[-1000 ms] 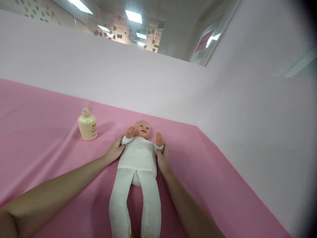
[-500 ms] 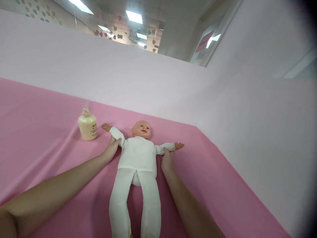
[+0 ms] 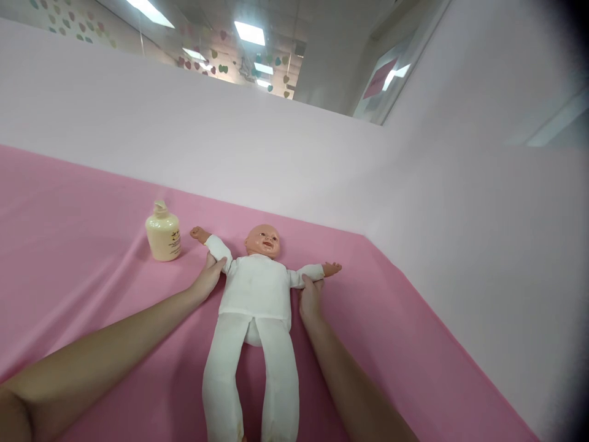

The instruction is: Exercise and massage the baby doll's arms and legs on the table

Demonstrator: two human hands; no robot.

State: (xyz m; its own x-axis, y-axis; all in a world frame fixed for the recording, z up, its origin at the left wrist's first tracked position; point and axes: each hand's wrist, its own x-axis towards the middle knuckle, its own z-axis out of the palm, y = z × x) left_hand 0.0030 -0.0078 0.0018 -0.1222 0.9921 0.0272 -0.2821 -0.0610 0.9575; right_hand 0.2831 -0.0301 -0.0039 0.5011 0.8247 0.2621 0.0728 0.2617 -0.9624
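Beyond both hands, a white wall [image 3: 294, 166] rises below glass that shows ceiling lights [image 3: 250, 32] and hanging hearts. Under them lies the table, covered in a pink cloth [image 3: 377, 313] with soft creases beyond the left forearm. Between the hands, the baby doll [image 3: 255, 285] lies face up in white clothes, arms spread. Left hand [image 3: 207, 279] and right hand [image 3: 311, 301] each clasp a sleeve, thumb on top; light, even pressure near the elbows should spare the shoulder joints and keep the torso flat. The pump bottle [image 3: 164, 237] stands upright beyond the left hand.
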